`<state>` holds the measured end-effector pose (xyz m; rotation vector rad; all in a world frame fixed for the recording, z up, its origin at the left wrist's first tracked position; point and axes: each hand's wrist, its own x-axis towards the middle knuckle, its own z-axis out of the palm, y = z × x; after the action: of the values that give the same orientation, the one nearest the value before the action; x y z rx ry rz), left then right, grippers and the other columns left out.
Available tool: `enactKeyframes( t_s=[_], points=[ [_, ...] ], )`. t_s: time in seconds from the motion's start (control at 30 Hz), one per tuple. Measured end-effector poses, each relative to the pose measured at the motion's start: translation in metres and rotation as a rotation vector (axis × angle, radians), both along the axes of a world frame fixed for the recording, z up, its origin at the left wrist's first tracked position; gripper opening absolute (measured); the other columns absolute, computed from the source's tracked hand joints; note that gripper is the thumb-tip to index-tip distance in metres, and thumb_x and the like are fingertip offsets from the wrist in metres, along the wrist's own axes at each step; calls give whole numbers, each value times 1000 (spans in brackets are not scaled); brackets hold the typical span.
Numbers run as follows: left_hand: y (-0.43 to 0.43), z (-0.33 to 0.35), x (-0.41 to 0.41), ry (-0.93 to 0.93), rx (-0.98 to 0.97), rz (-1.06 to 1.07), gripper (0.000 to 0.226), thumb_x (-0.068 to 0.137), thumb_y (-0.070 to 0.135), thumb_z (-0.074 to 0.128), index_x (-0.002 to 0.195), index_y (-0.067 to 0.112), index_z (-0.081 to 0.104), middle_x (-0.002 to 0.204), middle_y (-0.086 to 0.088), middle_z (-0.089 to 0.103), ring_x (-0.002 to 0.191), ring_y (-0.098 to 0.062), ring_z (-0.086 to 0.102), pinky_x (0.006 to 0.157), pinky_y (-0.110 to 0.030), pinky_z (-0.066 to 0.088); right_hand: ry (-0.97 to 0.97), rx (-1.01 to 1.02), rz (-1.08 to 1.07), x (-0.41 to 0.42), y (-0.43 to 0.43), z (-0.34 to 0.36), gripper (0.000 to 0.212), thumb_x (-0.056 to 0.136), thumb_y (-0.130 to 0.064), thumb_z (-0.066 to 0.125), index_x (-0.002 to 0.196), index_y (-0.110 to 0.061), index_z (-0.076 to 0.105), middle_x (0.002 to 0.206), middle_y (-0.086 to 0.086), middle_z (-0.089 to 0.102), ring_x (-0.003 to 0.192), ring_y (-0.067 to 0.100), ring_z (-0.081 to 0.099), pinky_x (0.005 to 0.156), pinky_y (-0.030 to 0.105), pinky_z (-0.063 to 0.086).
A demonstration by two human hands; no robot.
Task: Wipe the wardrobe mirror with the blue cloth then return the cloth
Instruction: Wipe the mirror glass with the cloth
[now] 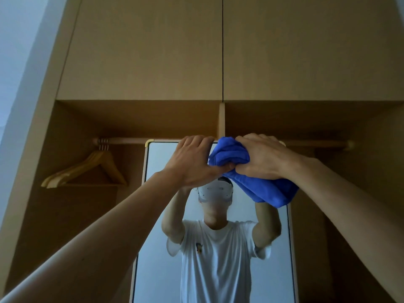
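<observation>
Blue cloth, bunched into a thick wad, is clamped in my right grip and held against the upper right part of the mirror, close under its top edge. The fingers of that grip are curled over the fabric. Part of it bulges out to the left of my knuckles, while a longer fold hangs down below my wrist and covers the glass near the right side of the frame.

My left grip is just beside it. Its fingers are hooked over the mirror's top edge and its thumb reaches across to touch the cloth, so that the two grips almost meet.

The tall mirror, with a pale frame and rounded corners, stands inside an open wardrobe of light brown wood. Behind its top edge runs a wooden rail, from which several wooden hangers hang together to the left of the mirror. Above the rail, two closed upper doors meet at a dark vertical seam.

The glass reflects a person in a white T-shirt with both arms raised and a white headset worn on the head. A strip of pale wall shows at the far left.
</observation>
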<state>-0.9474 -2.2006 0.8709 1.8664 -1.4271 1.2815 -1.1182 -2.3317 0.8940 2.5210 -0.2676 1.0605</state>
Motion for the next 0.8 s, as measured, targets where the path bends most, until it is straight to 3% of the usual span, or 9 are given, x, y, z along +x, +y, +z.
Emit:
enactKeyframes(
  t_s=[0.23,0.33,0.43,0.57,0.8],
  points=[
    [7,6,1,16,113,26,108,69,98,32,152,30,35,152,3,45,143,-22,37,121,-43,24,-22,59,38,-3,7,-3,32,84,-54,59,102,-32,44,101,-7,52,97,20,52,82,39,43],
    [10,10,4,0,124,66,106,74,96,31,154,27,33,156,1,42,146,-24,34,120,-44,23,-116,87,46,-14,6,1,28,86,-46,60,99,-27,44,92,-7,54,81,16,55,71,39,47],
    [15,13,9,-27,136,121,93,84,84,36,155,23,31,155,-1,43,144,-27,37,118,-45,26,-250,101,1,-29,2,15,26,86,-41,60,96,-24,42,84,-4,55,71,16,56,60,35,40],
    [17,18,12,-35,122,144,70,95,66,46,153,29,34,148,-1,49,137,-27,44,112,-45,34,-363,95,-97,-42,-5,34,24,87,-40,60,97,-23,46,80,-5,57,69,16,56,61,34,41],
    [26,22,27,47,62,183,62,96,64,45,150,36,39,147,3,49,137,-25,43,111,-46,33,-351,149,-211,-47,-21,45,18,86,-35,61,96,-27,49,80,-4,59,67,15,57,58,31,39]
  ],
)
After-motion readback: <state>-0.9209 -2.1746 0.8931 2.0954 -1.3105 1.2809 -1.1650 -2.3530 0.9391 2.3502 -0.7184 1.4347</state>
